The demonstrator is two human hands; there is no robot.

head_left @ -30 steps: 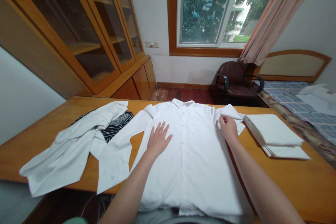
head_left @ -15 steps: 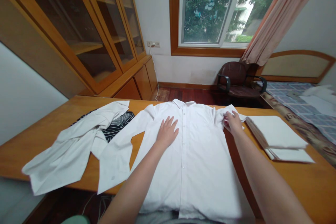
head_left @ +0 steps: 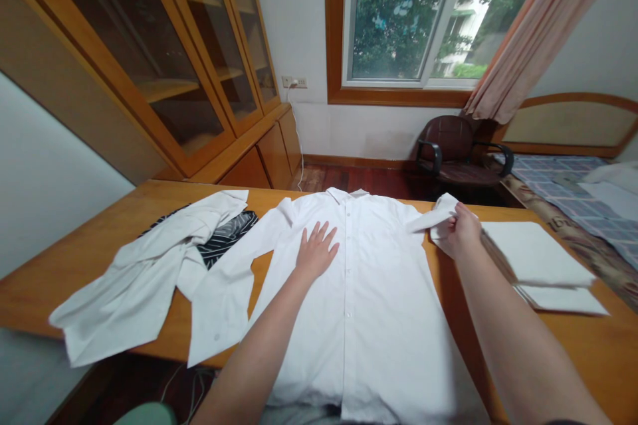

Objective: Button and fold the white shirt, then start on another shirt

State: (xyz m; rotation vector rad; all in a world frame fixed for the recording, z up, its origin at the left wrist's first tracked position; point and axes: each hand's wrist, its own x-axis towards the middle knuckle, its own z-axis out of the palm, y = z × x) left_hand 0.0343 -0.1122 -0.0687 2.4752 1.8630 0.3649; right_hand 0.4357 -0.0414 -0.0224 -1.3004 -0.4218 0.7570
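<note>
A white button-up shirt [head_left: 379, 319] lies front up across the table, its collar at the far edge and its hem towards me. My left hand [head_left: 318, 251] rests flat on the chest, left of the button row, fingers spread. At the right shoulder side, my right hand [head_left: 464, 229] is closed on the shirt's right sleeve [head_left: 433, 216], which is bunched and partly lifted. The fingertips there are partly hidden by the hand and cloth. The other sleeve [head_left: 224, 305] stretches down to the left, its cuff near the table's front edge.
Crumpled white clothing [head_left: 134, 279] lies on the left over a black striped cloth [head_left: 226, 239]. A stack of folded white cloth [head_left: 543, 255] sits at the right of the wooden table [head_left: 119, 226]. Beyond are a glass-door cabinet [head_left: 269, 139], an armchair [head_left: 456, 153] and a bed [head_left: 563, 179].
My right hand has closed on the right sleeve and moved slightly right, drawing the sleeve outward and up. My left hand stays on the chest. The view has shifted slightly.
</note>
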